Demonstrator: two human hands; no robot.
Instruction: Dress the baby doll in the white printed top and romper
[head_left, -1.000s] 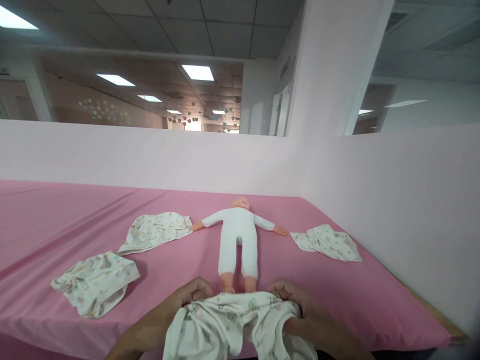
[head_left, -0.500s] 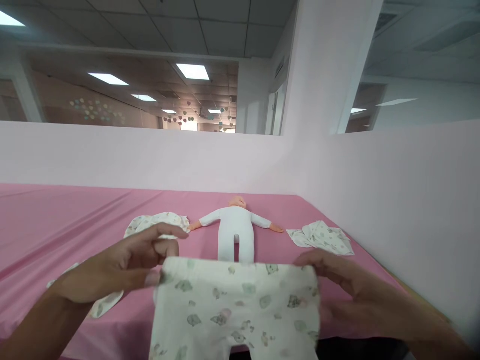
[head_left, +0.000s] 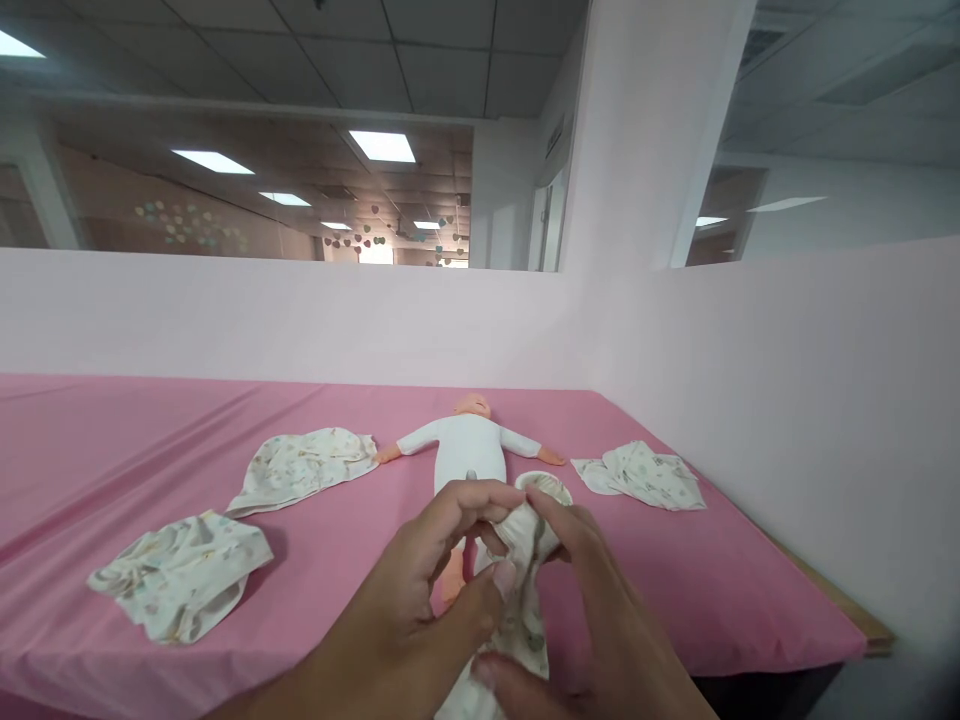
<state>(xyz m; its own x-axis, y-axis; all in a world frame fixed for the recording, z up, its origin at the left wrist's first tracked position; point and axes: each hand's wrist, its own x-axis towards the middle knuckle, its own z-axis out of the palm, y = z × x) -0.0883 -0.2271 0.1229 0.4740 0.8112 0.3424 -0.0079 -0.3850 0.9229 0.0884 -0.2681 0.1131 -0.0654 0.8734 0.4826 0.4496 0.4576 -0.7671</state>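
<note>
Low in the middle of the view, my left hand point(head_left: 435, 575) pinches a bunched pair of printed white baby pants point(head_left: 531, 610) between thumb and fingers. My right hand point(head_left: 592, 570) grips the same cloth from the other side, its fingertips close to those of the left. Part of the pants is hidden behind my hands. Beyond them a baby doll point(head_left: 469, 445) in a white bodysuit lies on its back, arms spread. The pants and my hands cover much of its legs; one bare foot or lower leg shows.
A pink sheet point(head_left: 720, 590) covers the table. Two printed white garments, one farther back point(head_left: 307, 465) and one nearer point(head_left: 184, 575), lie to the left; a folded printed cloth point(head_left: 645, 475) lies right of the doll. White walls point(head_left: 300, 320) stand behind and at the right.
The pants were spread wide between my hands. Now my hands have come together at the middle and the pants are gathered into a narrow bunch.
</note>
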